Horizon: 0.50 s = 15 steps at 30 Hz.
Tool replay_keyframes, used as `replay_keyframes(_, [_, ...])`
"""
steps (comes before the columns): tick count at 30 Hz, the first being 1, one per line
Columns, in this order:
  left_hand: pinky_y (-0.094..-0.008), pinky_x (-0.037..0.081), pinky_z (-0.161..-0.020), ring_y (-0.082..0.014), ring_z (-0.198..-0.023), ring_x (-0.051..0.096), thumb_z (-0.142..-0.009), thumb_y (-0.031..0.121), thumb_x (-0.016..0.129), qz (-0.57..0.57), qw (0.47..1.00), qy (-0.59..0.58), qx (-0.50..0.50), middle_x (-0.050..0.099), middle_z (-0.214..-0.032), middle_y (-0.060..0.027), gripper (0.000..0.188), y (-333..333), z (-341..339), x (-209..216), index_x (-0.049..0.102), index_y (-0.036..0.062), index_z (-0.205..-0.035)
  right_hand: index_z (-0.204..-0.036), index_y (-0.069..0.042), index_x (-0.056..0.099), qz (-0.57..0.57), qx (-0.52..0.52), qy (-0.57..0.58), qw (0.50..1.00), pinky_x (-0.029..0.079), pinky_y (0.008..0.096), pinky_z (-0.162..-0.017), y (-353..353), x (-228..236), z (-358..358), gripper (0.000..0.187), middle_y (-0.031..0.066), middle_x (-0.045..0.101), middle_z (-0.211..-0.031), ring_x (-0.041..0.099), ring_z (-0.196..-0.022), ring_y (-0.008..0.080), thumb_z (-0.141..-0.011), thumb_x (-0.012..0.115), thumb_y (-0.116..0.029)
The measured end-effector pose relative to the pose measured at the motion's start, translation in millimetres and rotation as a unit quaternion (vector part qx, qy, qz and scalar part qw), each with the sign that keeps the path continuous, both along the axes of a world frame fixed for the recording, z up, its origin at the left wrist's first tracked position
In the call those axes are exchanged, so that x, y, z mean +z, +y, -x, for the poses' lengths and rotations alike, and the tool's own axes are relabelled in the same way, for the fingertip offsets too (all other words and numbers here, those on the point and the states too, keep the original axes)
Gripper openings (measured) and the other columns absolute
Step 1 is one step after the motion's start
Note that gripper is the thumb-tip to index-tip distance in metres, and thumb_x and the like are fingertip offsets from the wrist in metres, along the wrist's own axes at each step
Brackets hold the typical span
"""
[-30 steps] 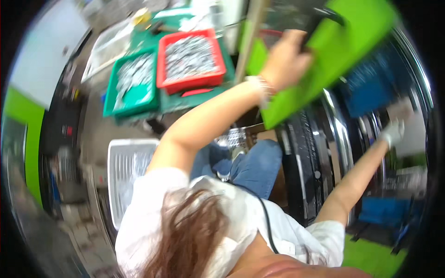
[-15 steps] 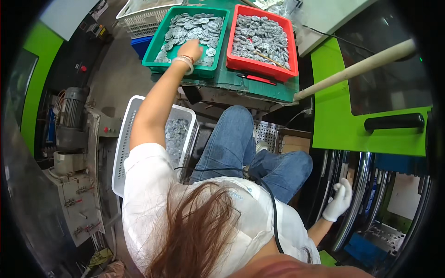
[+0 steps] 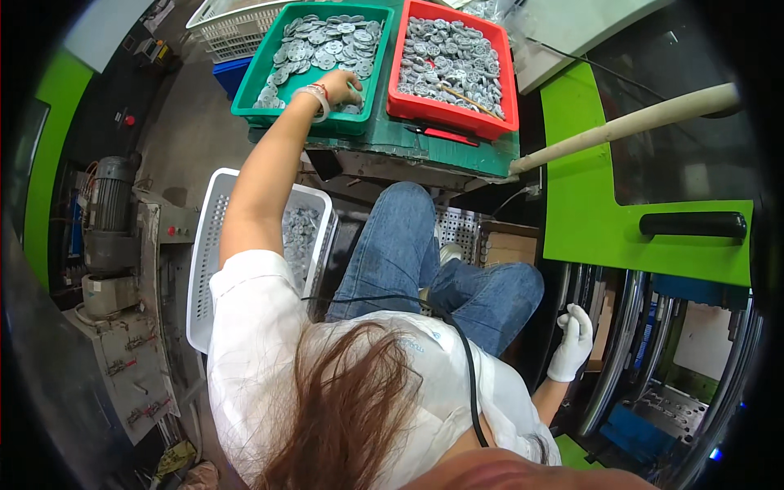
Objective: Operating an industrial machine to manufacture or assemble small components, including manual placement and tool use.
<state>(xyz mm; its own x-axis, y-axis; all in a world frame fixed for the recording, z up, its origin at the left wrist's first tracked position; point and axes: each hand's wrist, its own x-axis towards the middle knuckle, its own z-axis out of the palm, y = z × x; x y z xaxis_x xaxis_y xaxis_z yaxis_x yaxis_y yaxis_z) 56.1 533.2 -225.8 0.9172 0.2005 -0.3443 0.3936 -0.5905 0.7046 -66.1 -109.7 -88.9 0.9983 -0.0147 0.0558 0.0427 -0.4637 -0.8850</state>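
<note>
My left hand (image 3: pixel 339 84), bare with a band on the wrist, reaches into the green tray (image 3: pixel 260 96) and lies on the grey round discs (image 3: pixel 322 45) near the tray's front wall. Its fingers curl down into the discs, and I cannot see whether they grip any. My right hand (image 3: pixel 572 343) wears a white glove and hangs low at my right, beside my knee and the metal rails of the machine (image 3: pixel 621 343). Its fingers are loosely apart and hold nothing.
A red tray (image 3: pixel 451 118) of the same discs stands right of the green one on a green bench. A white slatted basket (image 3: pixel 208 245) with discs sits on the floor at my left. The green machine door (image 3: pixel 596 229) with a black handle (image 3: pixel 692 224) and a pale pole (image 3: pixel 629 126) stand at right.
A second ago my left hand was up at the green door and my right arm stretched out. Since then the left hand went into the green tray and drew toward its front; the right hand dropped.
</note>
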Motion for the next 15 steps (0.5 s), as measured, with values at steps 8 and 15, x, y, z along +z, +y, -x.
replay_keyframes(8, [-0.0417, 0.050, -0.091, -0.0205, -0.101, 0.058, -0.091, 0.013, 0.061, 0.395, 0.852, -0.235, 0.249, 0.059, -0.109, -0.0077, 0.027, 2.5, 15.6, 22.7, 0.056, 0.0024, -0.115, -0.103, 0.001, 0.064, 0.012, 0.015, -0.007, 1.000, 0.048, 0.0252, -0.076, -5.7, -7.0, -3.0, 0.018, 0.0085, 0.064, -0.103, 0.058, -0.080, 0.0119, -0.091, 0.051, -0.003])
replay_keyframes(15, [-0.0384, 0.052, -0.088, -0.0191, -0.090, 0.061, -0.094, 0.012, 0.055, 0.640, 0.669, -0.323, 0.196, 0.061, -0.096, -0.0063, 0.017, -98.5, 29.4, 70.4, 0.056, 0.0032, -0.109, -0.106, 0.003, 0.063, -0.017, 0.020, 0.027, 0.999, 0.048, 0.0264, -0.078, 19.8, -2.7, -6.7, 0.021, 0.0081, 0.065, -0.100, 0.059, -0.082, 0.0132, -0.093, 0.051, -0.008])
